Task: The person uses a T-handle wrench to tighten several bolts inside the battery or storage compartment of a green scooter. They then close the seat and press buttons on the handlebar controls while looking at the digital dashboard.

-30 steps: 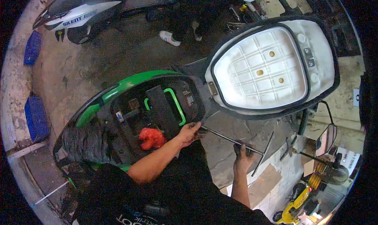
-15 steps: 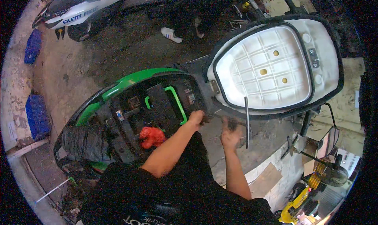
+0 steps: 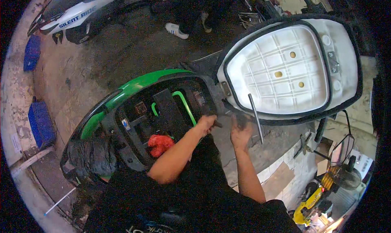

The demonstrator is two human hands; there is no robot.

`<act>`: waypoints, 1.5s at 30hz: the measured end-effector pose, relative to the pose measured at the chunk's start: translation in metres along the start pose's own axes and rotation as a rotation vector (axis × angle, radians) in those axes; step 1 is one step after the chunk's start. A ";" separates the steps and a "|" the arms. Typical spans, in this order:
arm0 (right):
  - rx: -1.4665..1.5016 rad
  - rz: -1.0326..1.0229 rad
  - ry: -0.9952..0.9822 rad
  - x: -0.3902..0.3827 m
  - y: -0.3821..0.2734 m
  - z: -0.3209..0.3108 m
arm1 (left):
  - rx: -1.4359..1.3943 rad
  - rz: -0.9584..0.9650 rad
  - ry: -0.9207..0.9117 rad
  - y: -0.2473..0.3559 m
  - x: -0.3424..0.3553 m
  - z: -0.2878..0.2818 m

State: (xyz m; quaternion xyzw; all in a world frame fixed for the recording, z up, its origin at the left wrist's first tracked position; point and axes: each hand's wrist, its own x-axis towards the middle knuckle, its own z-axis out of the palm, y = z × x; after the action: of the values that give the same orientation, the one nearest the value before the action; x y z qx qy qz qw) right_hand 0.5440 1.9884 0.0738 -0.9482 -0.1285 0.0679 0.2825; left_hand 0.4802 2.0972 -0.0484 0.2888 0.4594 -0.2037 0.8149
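Note:
A T-handle wrench (image 3: 256, 119) shows its grey metal crossbar slanting in front of the raised seat's edge. My right hand (image 3: 241, 134) is closed at the wrench just left of that bar; its fingers are dark and blurred. To its left, my left hand (image 3: 206, 124) is closed, fingers pinched by a short dark piece, at the rim of the open green scooter body (image 3: 138, 85). What exactly the left fingers grip is hidden. The seat (image 3: 260, 84) stands flipped open, its white ribbed underside facing me. Inside the body lies a red plastic bag (image 3: 160, 145).
Green tubing (image 3: 185, 104) curves inside the compartment, and black plastic (image 3: 91, 153) covers the scooter's left end. Blue baskets (image 3: 40, 123) stand at far left. A person's shoe (image 3: 176, 30) is beyond the scooter. Mirror (image 3: 341, 149) and a yellow machine (image 3: 307, 206) sit at right.
The wrench's crossbar has turned from nearly upright to slanting, its upper end now farther left. Both hands stay close together at the same spot. The whole view has shifted slightly.

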 end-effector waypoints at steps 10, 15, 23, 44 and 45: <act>-0.029 -0.017 0.092 -0.037 0.027 0.019 | 0.327 0.143 -0.281 -0.046 -0.112 -0.033; 0.278 0.056 0.037 -0.001 0.001 0.010 | 0.361 0.284 -0.248 -0.054 -0.107 -0.044; 0.079 0.089 0.072 0.011 0.019 0.030 | 0.483 0.289 -0.191 -0.044 -0.140 -0.046; -0.699 -0.420 -0.126 0.013 -0.071 -0.129 | 0.625 1.301 0.306 -0.015 0.013 0.056; -0.839 -0.598 -0.138 0.022 -0.080 -0.122 | 0.603 1.346 0.280 -0.020 0.020 0.055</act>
State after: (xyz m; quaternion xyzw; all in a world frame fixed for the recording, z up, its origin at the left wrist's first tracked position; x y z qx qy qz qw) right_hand 0.5732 1.9960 0.2185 -0.8950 -0.4283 -0.0110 -0.1241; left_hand 0.5126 2.0452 -0.0485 0.7412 0.2072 0.2605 0.5829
